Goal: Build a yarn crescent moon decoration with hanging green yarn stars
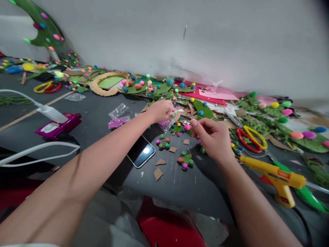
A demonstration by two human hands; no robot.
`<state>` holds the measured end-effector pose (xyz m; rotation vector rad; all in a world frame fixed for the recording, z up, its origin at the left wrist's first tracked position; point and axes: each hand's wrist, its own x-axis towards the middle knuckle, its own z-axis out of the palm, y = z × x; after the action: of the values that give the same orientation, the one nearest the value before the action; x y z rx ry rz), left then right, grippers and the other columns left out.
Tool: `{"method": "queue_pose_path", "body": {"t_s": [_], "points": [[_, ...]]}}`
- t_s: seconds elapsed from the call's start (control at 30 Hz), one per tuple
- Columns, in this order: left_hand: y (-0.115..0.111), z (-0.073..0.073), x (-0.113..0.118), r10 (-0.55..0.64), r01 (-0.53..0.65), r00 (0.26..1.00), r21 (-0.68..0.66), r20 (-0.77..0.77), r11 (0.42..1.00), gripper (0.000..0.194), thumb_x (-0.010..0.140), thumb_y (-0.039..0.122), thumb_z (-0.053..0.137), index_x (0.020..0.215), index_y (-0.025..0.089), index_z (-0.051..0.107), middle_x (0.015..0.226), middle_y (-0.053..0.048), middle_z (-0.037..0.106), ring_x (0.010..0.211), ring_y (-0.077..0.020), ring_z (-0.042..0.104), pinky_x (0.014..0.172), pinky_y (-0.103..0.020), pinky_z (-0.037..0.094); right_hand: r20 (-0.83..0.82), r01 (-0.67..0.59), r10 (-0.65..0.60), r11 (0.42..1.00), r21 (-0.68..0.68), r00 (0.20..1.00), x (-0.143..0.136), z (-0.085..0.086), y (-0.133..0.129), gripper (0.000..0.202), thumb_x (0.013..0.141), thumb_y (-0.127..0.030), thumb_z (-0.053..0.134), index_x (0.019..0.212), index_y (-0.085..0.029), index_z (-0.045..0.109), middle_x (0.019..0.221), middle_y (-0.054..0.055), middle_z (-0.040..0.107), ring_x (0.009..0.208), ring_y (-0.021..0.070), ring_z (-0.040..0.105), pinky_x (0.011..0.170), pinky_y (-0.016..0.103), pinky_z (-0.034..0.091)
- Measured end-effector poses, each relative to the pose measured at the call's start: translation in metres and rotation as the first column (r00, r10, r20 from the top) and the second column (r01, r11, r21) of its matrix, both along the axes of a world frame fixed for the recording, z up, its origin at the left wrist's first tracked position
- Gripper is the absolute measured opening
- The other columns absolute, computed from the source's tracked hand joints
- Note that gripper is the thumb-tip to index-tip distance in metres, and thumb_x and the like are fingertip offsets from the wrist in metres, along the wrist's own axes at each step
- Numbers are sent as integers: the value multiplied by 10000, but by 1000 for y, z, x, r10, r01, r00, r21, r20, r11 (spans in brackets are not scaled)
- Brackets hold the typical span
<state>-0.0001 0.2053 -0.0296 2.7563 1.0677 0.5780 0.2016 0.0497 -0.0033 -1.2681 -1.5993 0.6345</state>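
Note:
My left hand [162, 111] is closed, its fingers curled above a clear plastic bag [168, 126] with purple bits beside it. What it grips, if anything, is hidden. My right hand [214, 135] is closed in a pinch, thumb against forefinger. A pink pom-pom [187, 127] lies just left of those fingertips; I cannot tell whether they touch it. Below the hands are a pom-pom cluster on brown card [162, 142], another on green leaf shapes [186, 160], and cardboard scraps [158, 174]. A phone [141, 152] lies partly under my left forearm.
At right are a yellow glue gun [276, 175] and red-and-yellow scissors [250, 137]. Leaf shapes with pom-poms [305, 135] crowd the back edge against the wall. At left stand a purple holder [59, 127], a white cable [38, 147] and a ring-shaped piece [102, 88].

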Motion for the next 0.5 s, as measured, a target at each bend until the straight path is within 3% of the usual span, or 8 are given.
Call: {"method": "queue_pose_path", "body": {"t_s": [0.27,0.5], "points": [[10,4,-5,26,-29,995,-35,-92,999,295,809,309,732,1093,270,803,1142,-66,706,1074,-246,636,896,-335,469,11,-1,1,1000,-5,1000,0,0,1,428,874,-554,703,670,-184,637,576,-10,591,535,108,506,514,257,380],[6,11,-4,32,-35,998,-66,-48,997,301,872,252,653,1146,255,779,1179,-73,706,1089,-260,632,923,-366,464,8,-2,2,1000,1,1000,1,-1,1,416,869,-540,715,666,-185,638,563,-11,586,529,108,498,508,256,376]]}}
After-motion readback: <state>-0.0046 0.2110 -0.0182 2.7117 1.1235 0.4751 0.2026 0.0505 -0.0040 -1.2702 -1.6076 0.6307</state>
